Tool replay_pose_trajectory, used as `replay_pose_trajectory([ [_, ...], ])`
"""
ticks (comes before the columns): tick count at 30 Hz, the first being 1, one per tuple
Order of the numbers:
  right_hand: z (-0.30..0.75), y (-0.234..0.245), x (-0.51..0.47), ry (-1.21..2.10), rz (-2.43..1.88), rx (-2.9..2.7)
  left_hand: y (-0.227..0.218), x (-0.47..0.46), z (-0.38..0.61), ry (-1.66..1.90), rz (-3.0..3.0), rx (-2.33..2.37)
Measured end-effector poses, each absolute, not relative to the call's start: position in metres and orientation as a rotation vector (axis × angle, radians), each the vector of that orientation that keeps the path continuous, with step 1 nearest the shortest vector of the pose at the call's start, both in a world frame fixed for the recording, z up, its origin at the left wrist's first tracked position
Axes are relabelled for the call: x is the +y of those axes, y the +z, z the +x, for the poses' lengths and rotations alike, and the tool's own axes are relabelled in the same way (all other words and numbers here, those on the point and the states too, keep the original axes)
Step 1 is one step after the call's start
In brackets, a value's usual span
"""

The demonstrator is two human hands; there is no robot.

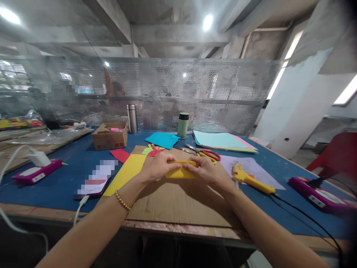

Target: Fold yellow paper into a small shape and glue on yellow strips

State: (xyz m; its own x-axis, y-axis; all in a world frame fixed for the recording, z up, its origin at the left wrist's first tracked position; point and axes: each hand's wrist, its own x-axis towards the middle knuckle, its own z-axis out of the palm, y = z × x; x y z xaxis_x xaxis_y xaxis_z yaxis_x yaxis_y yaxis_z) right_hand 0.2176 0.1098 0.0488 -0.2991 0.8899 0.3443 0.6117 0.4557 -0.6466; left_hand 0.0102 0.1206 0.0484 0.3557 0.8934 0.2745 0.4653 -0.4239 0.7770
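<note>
Yellow strip (182, 174) pinched at both ends, over the card (178, 208)

Left hand (156, 166): thumb and fingers brought together, only the paper's thickness between them; grip on the strip's left end. Bead bracelet (122, 201) on that wrist. Right hand (208, 170): same pinch, on the right end. Strip spans the gap between the two sets of fingertips, lying crosswise; appears folded or curled along its length. Whether its lower edge touches the card below cannot be told.

Left of the left fingers: yellow sheet (122, 173), partly on the card; farther out, phone (97, 182) with a cable plugged in, then a purple power strip (39, 173).

Just beyond the left fingers: green and red cutouts (153, 149); red paper (120, 155) off to their left. Well beyond: box (110, 137), steel flask (132, 120), blue paper (162, 140), green bottle (183, 127), both vessels upright.

Just beyond the right fingers: scissors (212, 154), red and yellow handles nearest the hand; past them, a stack of sheets (220, 140).

Right of the right fingers: glue gun (252, 180) on its side, partly over a lilac sheet (259, 171).
</note>
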Motion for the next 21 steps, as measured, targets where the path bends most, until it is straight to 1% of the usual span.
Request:
replay_pose_trajectory([
  [4, 0.218, 0.051, 0.109, 0.517, -1.268, -2.051, 0.05, 0.117, 0.012, 0.911, 2.067, 1.2],
  [9, 0.22, 0.049, 0.112, 0.687, -1.211, -2.128, 0.056, 0.11, 0.014, 0.845, 2.122, 1.171],
  [11, 0.221, 0.047, 0.115, 0.705, -1.184, -2.129, 0.057, 0.109, 0.015, 0.833, 2.105, 1.175],
  [21, 0.226, 0.046, 0.119, 0.577, -1.301, -2.085, 0.055, 0.114, 0.015, 0.953, 2.02, 1.286],
])
